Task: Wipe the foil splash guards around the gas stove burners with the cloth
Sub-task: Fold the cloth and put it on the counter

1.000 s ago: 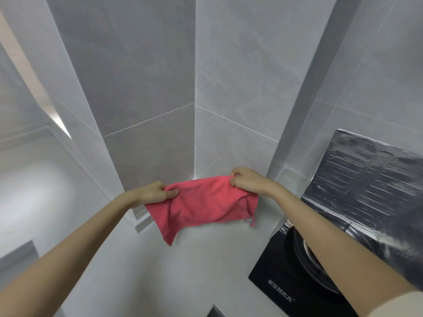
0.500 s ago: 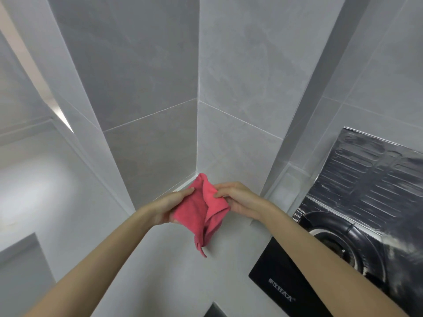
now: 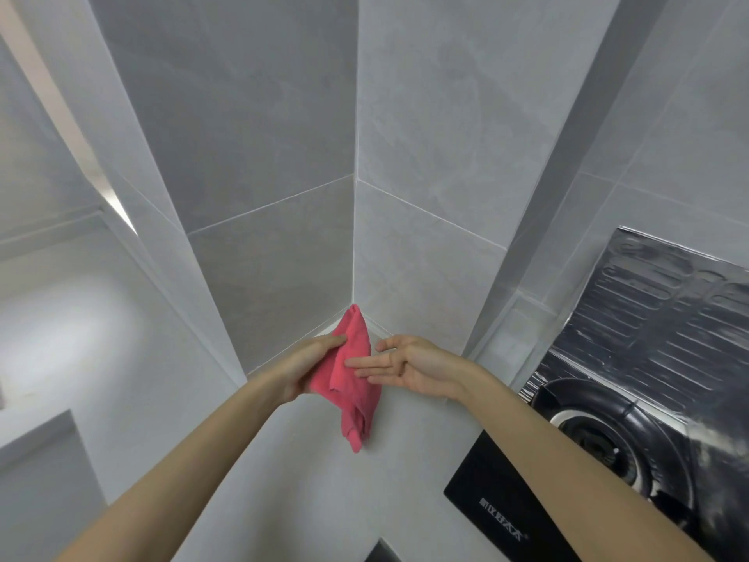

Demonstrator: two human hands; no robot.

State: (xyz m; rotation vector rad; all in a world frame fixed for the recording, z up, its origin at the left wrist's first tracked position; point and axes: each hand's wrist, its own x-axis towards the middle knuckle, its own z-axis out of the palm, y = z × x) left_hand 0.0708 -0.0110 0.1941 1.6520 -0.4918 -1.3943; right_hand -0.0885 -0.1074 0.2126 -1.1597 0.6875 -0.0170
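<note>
A pink-red cloth (image 3: pixel 352 381), folded in half, hangs over the pale countertop near the wall corner. My left hand (image 3: pixel 308 365) grips its left side, thumb on top. My right hand (image 3: pixel 399 365) is spread flat beside the cloth, palm up, fingertips touching its right face. The ribbed foil splash guard (image 3: pixel 664 318) stands against the wall at the right, behind the gas burner (image 3: pixel 604 444) of the black stove (image 3: pixel 498 509). Both hands are well left of the foil.
Grey tiled walls meet in a corner (image 3: pixel 354 237) just behind the cloth. A wall column (image 3: pixel 539 237) juts out between the corner and the stove. The pale countertop (image 3: pixel 304 480) runs under my arms. A dark edge (image 3: pixel 381 553) shows at the bottom.
The cloth went from stretched wide between both hands to folded together. My right hand has let go and opened flat against it; my left hand keeps hold.
</note>
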